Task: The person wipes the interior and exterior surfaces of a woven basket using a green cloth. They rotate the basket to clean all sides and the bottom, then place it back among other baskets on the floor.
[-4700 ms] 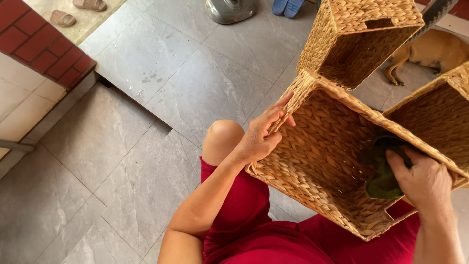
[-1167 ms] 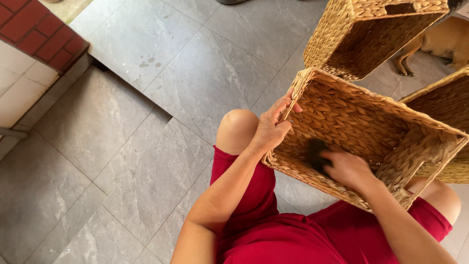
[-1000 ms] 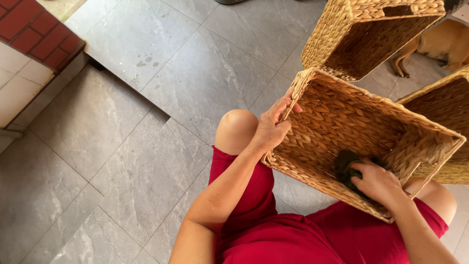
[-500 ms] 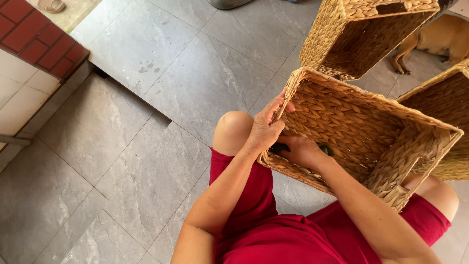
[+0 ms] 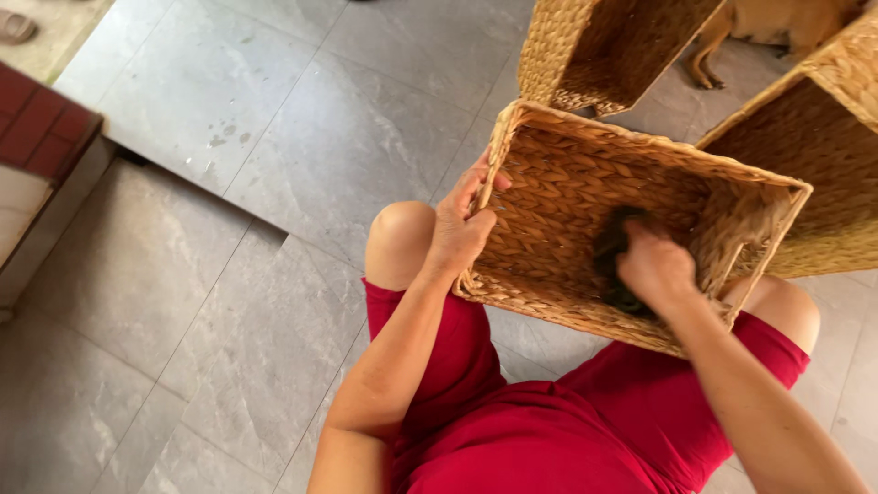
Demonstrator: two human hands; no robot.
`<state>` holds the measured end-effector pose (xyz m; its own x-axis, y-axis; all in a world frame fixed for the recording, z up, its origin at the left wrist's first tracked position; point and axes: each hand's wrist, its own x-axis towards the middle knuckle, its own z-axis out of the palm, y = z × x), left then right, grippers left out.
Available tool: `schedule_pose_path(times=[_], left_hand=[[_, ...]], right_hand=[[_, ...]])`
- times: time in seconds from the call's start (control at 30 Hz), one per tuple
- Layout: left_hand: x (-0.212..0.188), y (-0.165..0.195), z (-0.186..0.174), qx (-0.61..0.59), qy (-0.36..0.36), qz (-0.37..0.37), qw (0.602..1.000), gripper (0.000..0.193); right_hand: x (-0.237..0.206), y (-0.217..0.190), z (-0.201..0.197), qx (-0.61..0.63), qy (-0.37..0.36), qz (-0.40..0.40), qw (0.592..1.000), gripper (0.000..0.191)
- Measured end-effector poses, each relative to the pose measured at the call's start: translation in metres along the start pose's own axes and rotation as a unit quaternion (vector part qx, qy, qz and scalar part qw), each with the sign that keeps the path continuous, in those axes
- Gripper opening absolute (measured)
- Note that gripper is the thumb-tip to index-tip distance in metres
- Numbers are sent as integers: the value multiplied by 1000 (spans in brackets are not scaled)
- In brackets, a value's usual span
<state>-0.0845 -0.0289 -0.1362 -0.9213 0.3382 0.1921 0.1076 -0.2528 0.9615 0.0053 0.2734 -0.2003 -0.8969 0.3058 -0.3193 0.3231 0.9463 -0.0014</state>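
Observation:
A square woven basket (image 5: 558, 192) rests tilted on my lap, its opening facing me. My left hand (image 5: 462, 229) grips its left rim, thumb outside and fingers curled over the edge. My right hand (image 5: 654, 265) is inside the basket, closed on a dark green cloth (image 5: 611, 249) pressed against the basket's woven bottom. Most of the cloth is hidden under my fingers.
Two more woven baskets stand close by: one (image 5: 594, 46) behind the held basket, another (image 5: 823, 155) to its right. A tan dog (image 5: 777, 18) lies on the grey tile floor (image 5: 229, 229) at top right. A red brick ledge (image 5: 41, 119) is at the left.
My right hand with the cloth has moved from the basket's near left corner to its middle right. The left hand keeps its grip on the rim.

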Motion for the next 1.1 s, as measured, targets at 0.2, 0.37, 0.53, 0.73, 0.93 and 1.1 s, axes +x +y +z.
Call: schedule_pose_path(times=[0.2, 0.37, 0.53, 0.73, 0.93, 1.1], left_hand=[[0, -8, 5, 59, 8, -12, 998, 35], [-5, -11, 10, 51, 42, -124, 990, 62], [-5, -19, 15, 66, 24, -83, 994, 16], [-2, -32, 22, 34, 14, -121, 992, 18], [-2, -46, 31, 1, 17, -148, 989, 22], [0, -52, 33, -65, 67, -213, 973, 55]], right_hand=[[-24, -77, -12, 278, -34, -296, 913, 39], [-41, -53, -43, 399, -123, -330, 847, 40], [-60, 3, -55, 495, -127, -276, 814, 36], [-66, 17, -44, 376, -39, -304, 874, 56], [-68, 30, -38, 352, -2, -278, 894, 47], [-66, 45, -29, 458, 20, -281, 843, 28]])
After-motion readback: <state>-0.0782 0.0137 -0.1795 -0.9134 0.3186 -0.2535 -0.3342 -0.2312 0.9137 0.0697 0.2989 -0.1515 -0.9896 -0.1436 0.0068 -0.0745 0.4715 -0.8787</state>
